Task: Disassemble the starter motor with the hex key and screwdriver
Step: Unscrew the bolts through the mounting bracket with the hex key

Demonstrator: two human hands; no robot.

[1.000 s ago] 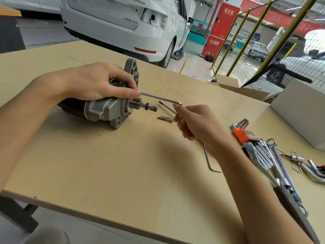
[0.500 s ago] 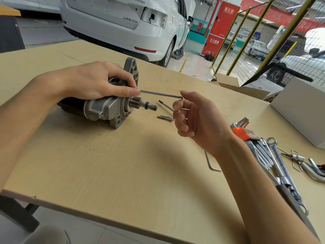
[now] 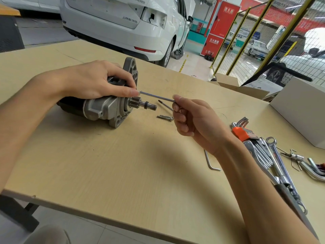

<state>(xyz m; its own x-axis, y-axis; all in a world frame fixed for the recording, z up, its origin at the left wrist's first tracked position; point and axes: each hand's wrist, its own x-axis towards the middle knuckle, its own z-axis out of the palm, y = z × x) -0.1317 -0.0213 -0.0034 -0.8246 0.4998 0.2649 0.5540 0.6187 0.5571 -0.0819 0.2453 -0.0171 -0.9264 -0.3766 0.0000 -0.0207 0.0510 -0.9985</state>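
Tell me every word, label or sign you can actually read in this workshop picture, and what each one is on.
"SUPERB": raised letters, partly cut off at the top edge, on the white car's tailgate.
Chinese characters, white on red, at the top of the red cabinet: too blurred to read surely.
A second row of white characters lower on that cabinet: also blurred.
Chinese badge on the tailgate's lower right: too small.
Label on the orange hex key holder: unreadable.
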